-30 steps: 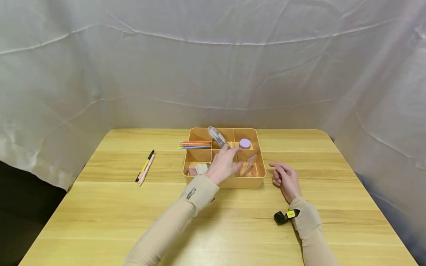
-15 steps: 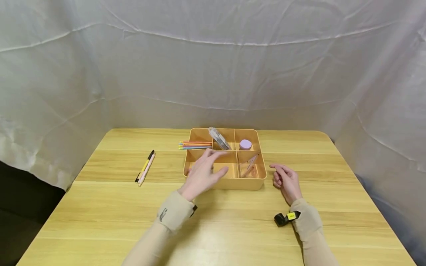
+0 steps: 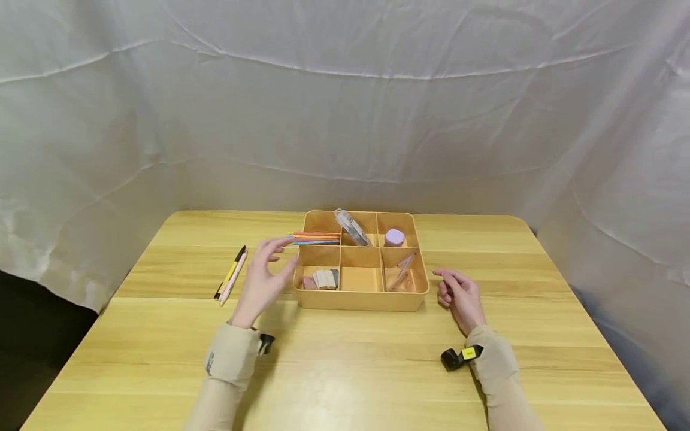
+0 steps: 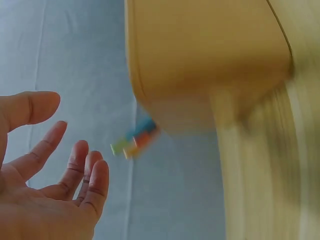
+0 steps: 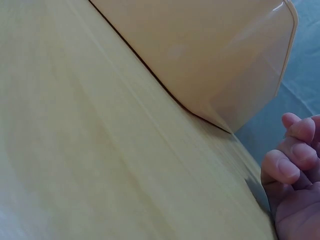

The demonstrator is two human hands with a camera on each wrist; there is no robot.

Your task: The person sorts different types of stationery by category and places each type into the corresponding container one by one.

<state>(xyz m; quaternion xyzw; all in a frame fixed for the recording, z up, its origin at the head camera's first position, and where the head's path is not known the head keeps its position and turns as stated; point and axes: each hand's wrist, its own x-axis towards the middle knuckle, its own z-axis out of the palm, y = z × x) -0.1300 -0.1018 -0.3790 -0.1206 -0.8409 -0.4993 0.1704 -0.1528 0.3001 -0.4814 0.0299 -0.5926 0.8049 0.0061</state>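
Observation:
My left hand (image 3: 261, 281) hovers left of the orange divided box (image 3: 361, 302), fingers spread, thumb apart, holding nothing. Just left of it, a yellow-and-black pen (image 3: 230, 274) and a pale pink pen (image 3: 235, 278) lie side by side on the table. Colored pencils (image 3: 317, 238) stick out over the box's left wall, close to my left fingertips. In the left wrist view the hand (image 4: 55, 175) is apart from the box and the pencil ends (image 4: 132, 142). On the table right of the box rests my right hand (image 3: 463, 299), loosely curled, with nothing in it.
Inside the box are pale erasers (image 3: 325, 279) at front left, a slim transparent case (image 3: 351, 227) leaning at back middle, a round lilac item (image 3: 394, 237) at back right, and a clear set square (image 3: 405, 263) at front right. A grey curtain (image 3: 345, 120) surrounds the wooden table.
My left hand has moved left from over the box to the space beside the pens, uncovering the erasers and the front middle compartment. The right hand has stayed in place.

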